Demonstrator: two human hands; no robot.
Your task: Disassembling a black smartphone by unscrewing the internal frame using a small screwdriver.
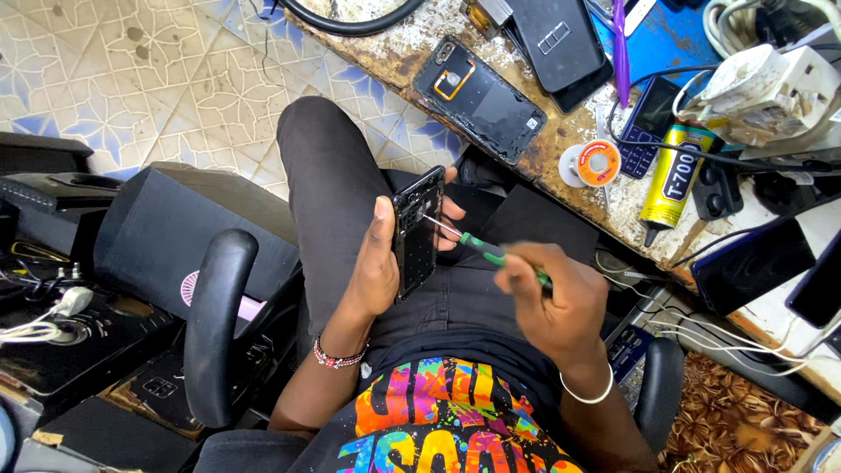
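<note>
My left hand (pixel 378 263) grips an opened black phone (pixel 417 235) above my lap, its inner side facing right. In my right hand (pixel 547 302) is a small screwdriver with a green handle (pixel 480 248), and its metal tip touches the phone's upper inside. Both hands hover over my black trousers, just in front of the worn workbench edge.
The workbench (pixel 412 39) holds another opened phone (pixel 478 89), a dark phone back (pixel 558 39), a solder spool (pixel 597 163), a yellow glue tube (pixel 673 175), a keypad phone (pixel 650 123), and tangled cables. Chair armrests (pixel 215 324) flank me. Black boxes and chargers lie at left.
</note>
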